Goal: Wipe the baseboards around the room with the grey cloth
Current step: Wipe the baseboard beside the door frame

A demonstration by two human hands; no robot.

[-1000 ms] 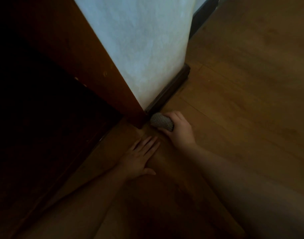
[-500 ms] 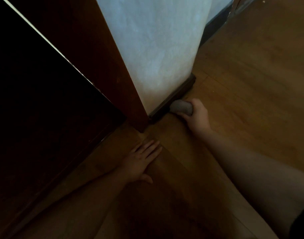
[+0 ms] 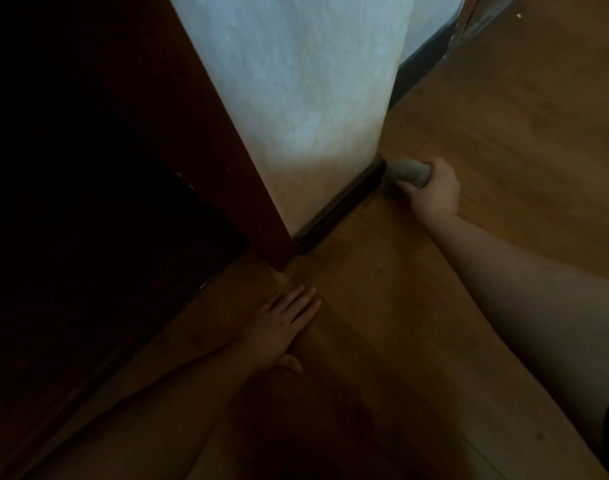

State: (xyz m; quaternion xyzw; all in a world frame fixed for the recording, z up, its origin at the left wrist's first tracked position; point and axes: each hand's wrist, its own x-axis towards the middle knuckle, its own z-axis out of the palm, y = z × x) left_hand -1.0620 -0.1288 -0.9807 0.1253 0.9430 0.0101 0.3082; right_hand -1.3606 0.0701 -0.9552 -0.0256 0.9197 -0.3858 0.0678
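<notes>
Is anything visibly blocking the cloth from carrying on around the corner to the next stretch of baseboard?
Nothing visible does. The right hand holds the bunched grey cloth at the far end of the dark wooden baseboard, at the white wall's corner. Beyond it, only bare wooden floor shows beside the next dark baseboard.

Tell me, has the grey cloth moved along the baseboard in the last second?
Yes. The grey cloth, gripped by the right hand, has slid along the dark baseboard, from its door-frame end to its far corner.

Dim, soft picture; wall [image 3: 306, 81] palely lit above, left side black shadow
</notes>
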